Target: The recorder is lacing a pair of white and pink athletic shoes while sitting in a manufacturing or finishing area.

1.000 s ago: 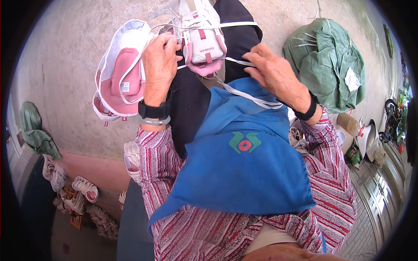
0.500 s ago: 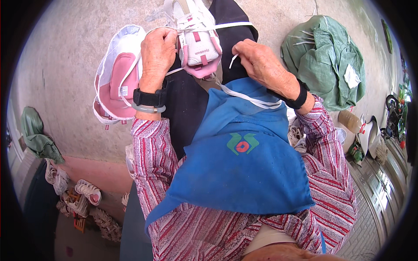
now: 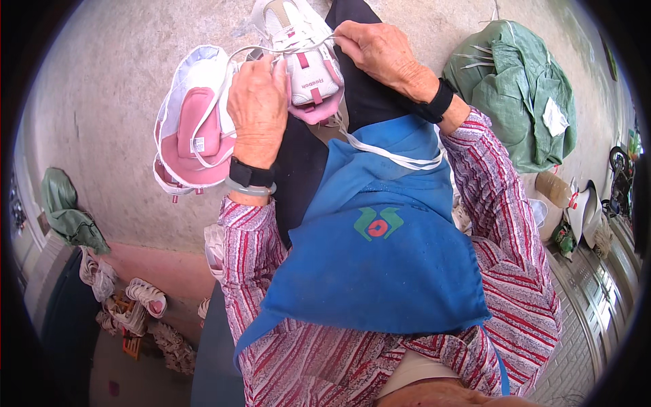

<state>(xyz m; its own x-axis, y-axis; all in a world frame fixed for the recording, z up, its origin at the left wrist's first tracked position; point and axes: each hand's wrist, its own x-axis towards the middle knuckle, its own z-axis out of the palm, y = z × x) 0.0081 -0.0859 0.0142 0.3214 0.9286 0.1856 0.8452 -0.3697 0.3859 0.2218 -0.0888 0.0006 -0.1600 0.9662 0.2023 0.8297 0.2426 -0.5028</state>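
Observation:
Between my knees lies a white and pink sneaker upper (image 3: pixel 313 80), its lace crossing the tongue area. My right hand (image 3: pixel 386 57) is closed, pinching the white shoelace (image 3: pixel 298 49) just right of the upper. Beside the upper's left edge, my left hand (image 3: pixel 258 108) has its fingers curled in; what they grip is hidden. Another white and pink shoe upper (image 3: pixel 196 125), open side up, lies left of my left hand, with a loop of lace hanging over it. More white lace (image 3: pixel 386 154) trails from the near end of the upper across my blue apron (image 3: pixel 366 285).
A large green sack (image 3: pixel 508 102) with white laces on it sits at the right. A smaller green sack (image 3: pixel 68 210) is at the far left, above bundles of shoe parts (image 3: pixel 146 298). A bottle and hats (image 3: pixel 586 210) stand at the right edge.
My right hand has moved up and left to the upper, from holding a loose lace end over my lap to pinching lace there. My left hand has dropped slightly lower.

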